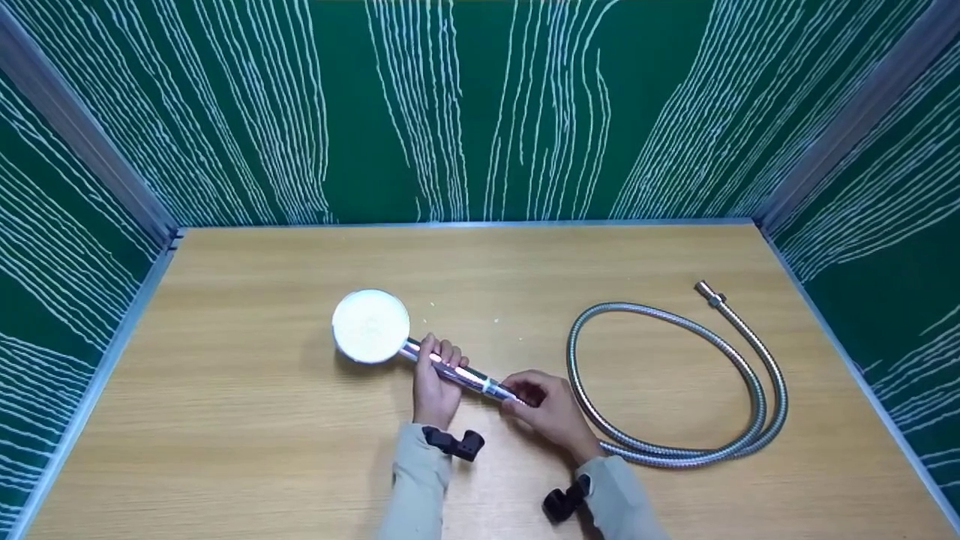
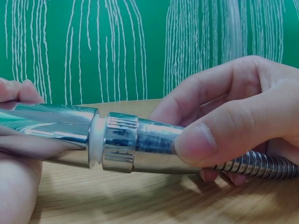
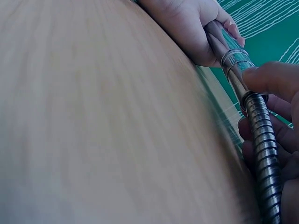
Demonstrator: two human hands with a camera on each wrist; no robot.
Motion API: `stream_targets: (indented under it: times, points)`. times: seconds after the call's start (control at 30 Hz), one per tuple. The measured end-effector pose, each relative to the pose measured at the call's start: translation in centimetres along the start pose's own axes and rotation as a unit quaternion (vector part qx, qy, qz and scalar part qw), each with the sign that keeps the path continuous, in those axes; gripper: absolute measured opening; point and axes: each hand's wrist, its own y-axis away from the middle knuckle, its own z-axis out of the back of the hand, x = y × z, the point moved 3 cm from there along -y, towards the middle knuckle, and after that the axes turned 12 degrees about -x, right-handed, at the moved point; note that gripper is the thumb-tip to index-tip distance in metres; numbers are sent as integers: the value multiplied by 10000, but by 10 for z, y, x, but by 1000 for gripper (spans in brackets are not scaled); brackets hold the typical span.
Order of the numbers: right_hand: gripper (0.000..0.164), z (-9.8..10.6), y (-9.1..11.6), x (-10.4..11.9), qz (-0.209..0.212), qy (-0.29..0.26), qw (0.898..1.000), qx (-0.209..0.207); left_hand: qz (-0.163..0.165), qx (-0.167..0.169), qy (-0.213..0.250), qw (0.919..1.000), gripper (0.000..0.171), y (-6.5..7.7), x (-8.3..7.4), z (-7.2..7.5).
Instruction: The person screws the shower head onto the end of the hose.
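My left hand (image 1: 437, 386) grips the chrome handle of a shower head (image 1: 370, 327), whose round white face is turned up at the left. At the handle's lower end, my right hand (image 1: 553, 412) pinches the tapered metal connector (image 2: 159, 147) of a shower hose (image 1: 574, 367) between thumb and fingers. The connector's ridged collar (image 2: 120, 142) meets the handle, with a narrow white ring (image 2: 97, 140) showing between them. In the right wrist view, the coiled metal hose (image 3: 264, 144) runs down from the connector beneath my right hand's fingers.
The hose lies in a wide loop on the wooden table (image 1: 247, 420) to the right. Its free end, a metal fitting (image 1: 709, 294), points to the back. Green walls (image 1: 487, 112) with white streaks enclose the table's back and sides. A few white specks (image 1: 496, 321) dot the tabletop.
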Motion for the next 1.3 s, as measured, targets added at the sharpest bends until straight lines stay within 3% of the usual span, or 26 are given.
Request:
stream_targets:
  times: [0.63, 0.93, 1.3]
  points:
    - [17, -1, -2, 1, 64, -220, 9997, -76, -121, 154, -156, 9997, 34, -2, 0, -2]
    - [18, 0, -1, 1, -41, -93, 9999, -23, 28, -136, -20, 9999, 30, -1, 1, 0]
    - [35, -1, -1, -1, -83, -179, 9998, 30, -45, -114, -70, 9999, 33, -2, 0, 2]
